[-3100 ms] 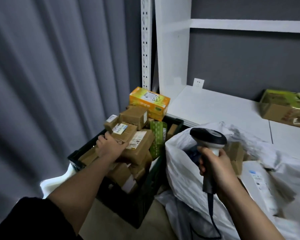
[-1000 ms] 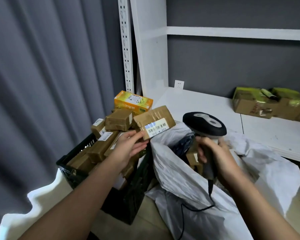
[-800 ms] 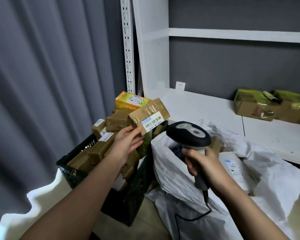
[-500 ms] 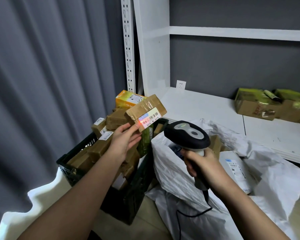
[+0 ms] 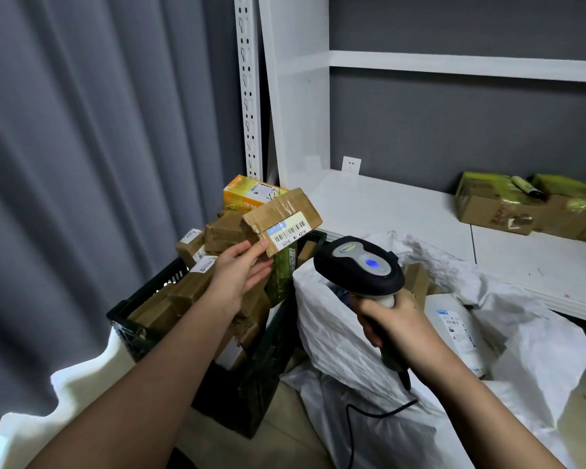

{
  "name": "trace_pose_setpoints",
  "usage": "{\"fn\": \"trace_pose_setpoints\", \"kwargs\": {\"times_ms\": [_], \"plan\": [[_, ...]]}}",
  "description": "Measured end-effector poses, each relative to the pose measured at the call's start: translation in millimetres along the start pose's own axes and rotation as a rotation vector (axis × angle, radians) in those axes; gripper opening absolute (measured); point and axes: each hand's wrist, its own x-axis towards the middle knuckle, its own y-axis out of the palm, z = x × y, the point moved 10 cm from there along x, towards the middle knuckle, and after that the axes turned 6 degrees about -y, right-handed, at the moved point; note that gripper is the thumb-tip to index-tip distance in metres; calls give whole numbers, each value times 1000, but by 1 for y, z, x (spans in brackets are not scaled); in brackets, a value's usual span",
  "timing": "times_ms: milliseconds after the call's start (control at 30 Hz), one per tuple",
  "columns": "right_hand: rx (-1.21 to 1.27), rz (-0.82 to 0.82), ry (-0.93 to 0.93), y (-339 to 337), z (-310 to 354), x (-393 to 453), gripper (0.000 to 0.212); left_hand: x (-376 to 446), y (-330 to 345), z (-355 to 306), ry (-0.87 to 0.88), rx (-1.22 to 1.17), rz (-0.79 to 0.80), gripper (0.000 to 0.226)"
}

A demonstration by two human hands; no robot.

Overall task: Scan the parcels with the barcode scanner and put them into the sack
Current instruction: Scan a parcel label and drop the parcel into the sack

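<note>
grey curtain [image 5: 82, 164] fills the left side. white shelf [image 5: 403, 211] stands at the rear right against a grey wall, with a socket [image 5: 351, 164] at its back and brown cartons [image 5: 528, 208] on its far right end.

white sack [image 5: 352, 367] sits on the floor at centre right, mouth open and crumpled. inside it lie a white mailer [image 5: 457, 330] with a printed label and a brown carton [image 5: 416, 282], partly hidden by the scanner.

black crate [image 5: 251, 384] stands just left of the sack, touching it, heaped with brown parcels [image 5: 190, 286]. an orange box [image 5: 251, 194] tops the heap at the rear; a green pack [image 5: 281, 272] stands at the crate's right edge.

left hand [image 5: 241, 275] is raised above the crate. its grip: thumb and fingers pinch the lower left corner of a taped brown parcel [image 5: 281, 214], remaining fingers nearly straight beneath. the parcel is tilted, barcode label facing the camera, held clear of the heap and left of the sack mouth.

right hand [image 5: 393, 323] is over the sack. its grip: fingers wrapped fully round the handle of the scanner [image 5: 359, 265]. scanner head points up and left toward the parcel, near it but apart. a blue light shows on the head. black cable hangs from the handle across the sack.
</note>
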Motion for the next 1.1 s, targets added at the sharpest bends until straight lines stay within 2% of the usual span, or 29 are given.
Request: {"fn": "trace_pose_setpoints", "kwargs": {"times_ms": [233,433,633,733,833,933,1100], "plan": [[53,-53,-1,-12,2,0,27,1,2,2,6,57,0,63],[146,-363,53,-93,-2,-5,16,0,23,28,-14,300,-18,59],[150,-554,108,-174,-6,-29,17,-17,100,77,72,565,115,37],[137,-565,129,-194,-10,-41,17,-24,150,88,258,793,179,33],[142,-559,140,-209,-17,-51,15,-40,199,112,436,1105,390,45],[161,-550,143,-220,-21,-56,15,-54,220,135,642,1483,555,54],[183,-548,146,-228,-22,-57,16,-54,232,171,835,2052,643,51]]}}
